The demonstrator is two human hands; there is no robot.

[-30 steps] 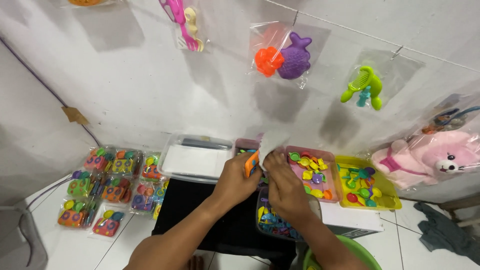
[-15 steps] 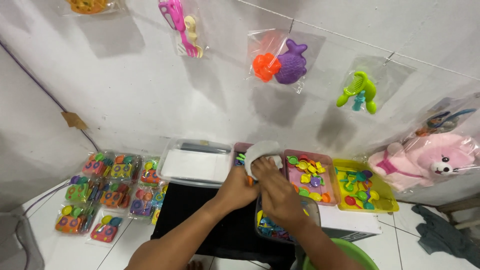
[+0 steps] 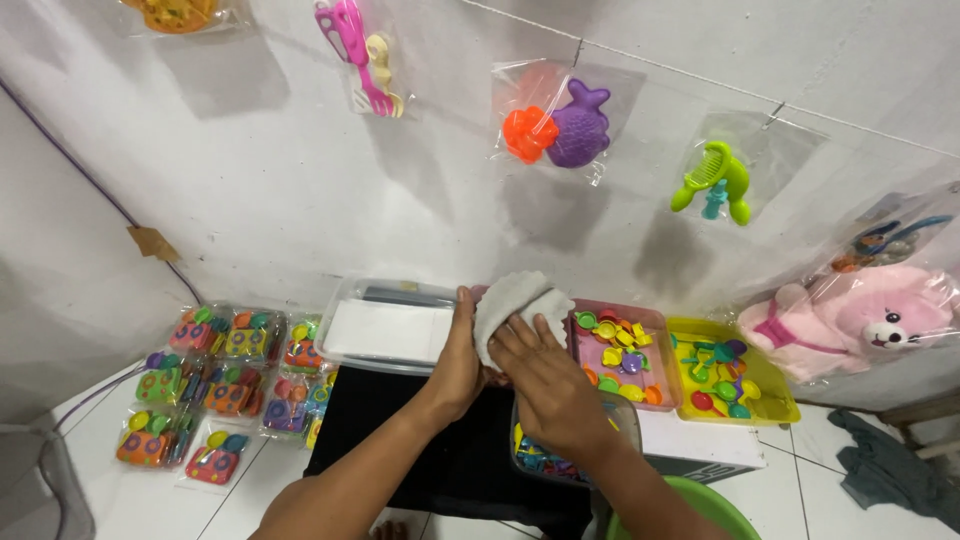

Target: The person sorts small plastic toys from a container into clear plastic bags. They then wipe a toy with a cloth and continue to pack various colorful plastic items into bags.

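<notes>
My left hand [image 3: 458, 358] and my right hand [image 3: 545, 375] both hold a clear plastic bag [image 3: 515, 305] that looks white, raised above a black surface [image 3: 440, 450]. My left hand grips the bag's left edge. My right hand presses its fingers flat on the bag's front. What is inside the bag is hidden. Just behind the bag sits a pink tray [image 3: 625, 350] of small coloured toy pieces.
A yellow tray [image 3: 725, 375] of toy pieces stands right of the pink one; a clear box [image 3: 385, 325] stands left. Several packed toy sets [image 3: 215, 385] lie on the floor at left. Bagged toys [image 3: 550, 125] hang on the wall. A pink plush bear [image 3: 860, 320] leans at right.
The bag has risen a little and turned flat toward me. My right hand moved from beside it onto its front. The orange piece seen earlier between my hands is no longer visible.
</notes>
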